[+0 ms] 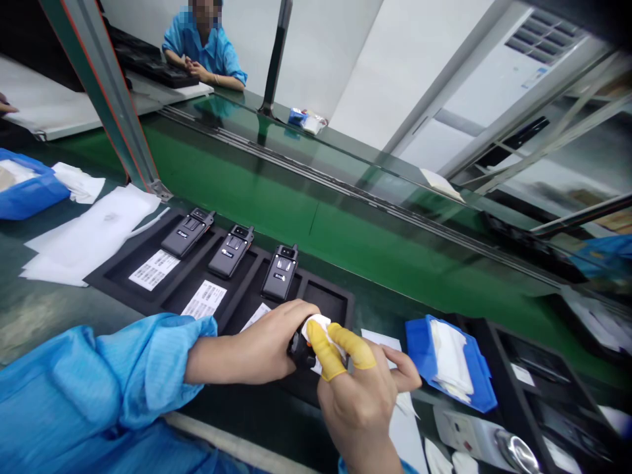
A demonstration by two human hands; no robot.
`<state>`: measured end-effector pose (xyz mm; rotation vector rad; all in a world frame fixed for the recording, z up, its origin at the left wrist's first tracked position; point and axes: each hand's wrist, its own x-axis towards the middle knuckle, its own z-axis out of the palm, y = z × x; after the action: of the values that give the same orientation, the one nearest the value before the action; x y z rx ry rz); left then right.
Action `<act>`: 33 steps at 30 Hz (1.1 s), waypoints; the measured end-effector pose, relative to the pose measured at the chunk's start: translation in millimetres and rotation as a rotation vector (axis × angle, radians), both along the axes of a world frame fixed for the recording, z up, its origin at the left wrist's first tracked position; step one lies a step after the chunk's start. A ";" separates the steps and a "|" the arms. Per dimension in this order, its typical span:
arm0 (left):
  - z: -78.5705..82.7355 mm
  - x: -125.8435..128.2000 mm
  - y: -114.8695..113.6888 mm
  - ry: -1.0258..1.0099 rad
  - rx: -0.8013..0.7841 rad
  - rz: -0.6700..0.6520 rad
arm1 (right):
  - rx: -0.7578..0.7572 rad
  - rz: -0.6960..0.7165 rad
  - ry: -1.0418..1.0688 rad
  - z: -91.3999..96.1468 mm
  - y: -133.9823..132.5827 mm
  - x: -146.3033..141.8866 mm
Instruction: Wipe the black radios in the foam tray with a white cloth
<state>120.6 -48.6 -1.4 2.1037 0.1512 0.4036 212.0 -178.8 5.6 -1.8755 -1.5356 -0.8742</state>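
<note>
Left grip: left hand (271, 339) clamped round a black handset (297, 349) over the foam tray (326, 301), seemingly steadying it;
Right grip: right hand (363, 398) with yellow finger cots (323, 352) together on a white wipe (320, 320) against it;
Tray: three antenna-topped radios (280, 276) in separate compartments, likely for protection;
Obstruction: hands hide most of the handset; blue bin (418, 345) near the right hand

Workshop, production-line type, electronics. Evidence: long green belt (276, 210) edged by metal rails alongside a dark green desk (59, 322); black compartmented tray (116, 273) of matching handheld devices (278, 276) with printed labels (205, 300); blue bins (419, 349) of white cloths (451, 362); yellow finger covers (326, 355); co-worker (224, 56) opposite, in blue workwear matching the wearer's sleeves (143, 368).
</note>
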 end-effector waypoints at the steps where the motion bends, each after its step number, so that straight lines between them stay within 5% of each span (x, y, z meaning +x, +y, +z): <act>1: 0.1 0.0 0.0 0.003 0.005 -0.001 | 0.009 0.007 -0.008 -1.0 -0.3 -0.9; 17: 0.4 -0.6 -0.2 0.026 0.017 0.022 | 0.194 -0.074 -0.006 -15.9 -6.3 -6.4; 33: 0.5 -2.0 0.2 0.017 0.004 0.031 | 0.058 -0.140 0.067 -26.6 -17.4 5.7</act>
<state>118.6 -48.4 -0.9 2.1118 0.1939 0.4046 217.7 -196.2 -21.0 -1.9682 -1.3383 -0.8976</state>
